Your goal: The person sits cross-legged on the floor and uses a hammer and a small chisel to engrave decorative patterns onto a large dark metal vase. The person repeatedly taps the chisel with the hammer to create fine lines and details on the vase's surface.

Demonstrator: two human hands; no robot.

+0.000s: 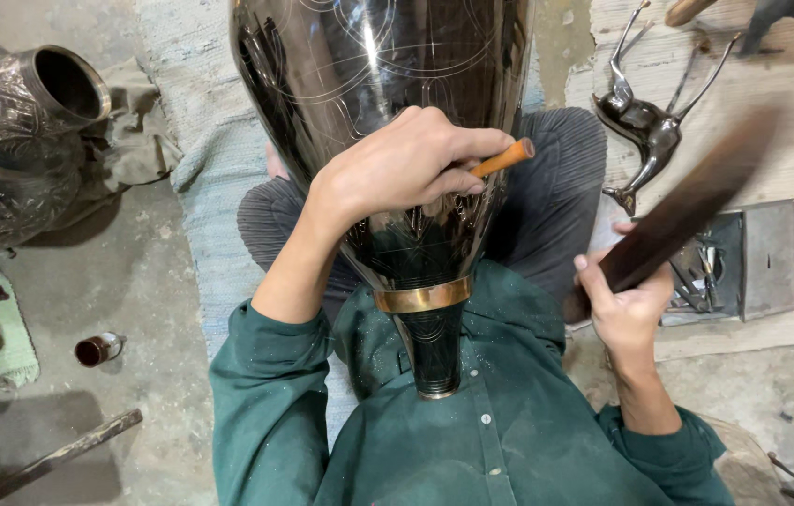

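Vase (388, 84), dark and engraved, lies against the person's chest; left hand (406, 164) fingers pinch an orange-handled chisel (502, 157) on it, right hand (627, 305) fingers grip a blurred dark mallet (688, 211) beside it.

Vase (378, 66): dark polished metal, mirror-glossy, finely incised with pale lines; a smooth brass-coloured band (423, 297) ringed its narrow neck. Chisel (502, 157) in the left hand (406, 164): orange wooden-looking handle, matt. Mallet (688, 211) in the right hand (627, 305): dark wood, blurred. Second vessel (13, 141) at the floor's left edge: silvery embossed metal, shiny. Deer figurine (645, 122): bright polished metal. Shirt (500, 440): green cloth, matt, dusted with pale specks. Rug (209, 169): pale woven cloth, coarse. Floor (125, 272): rough grey concrete.
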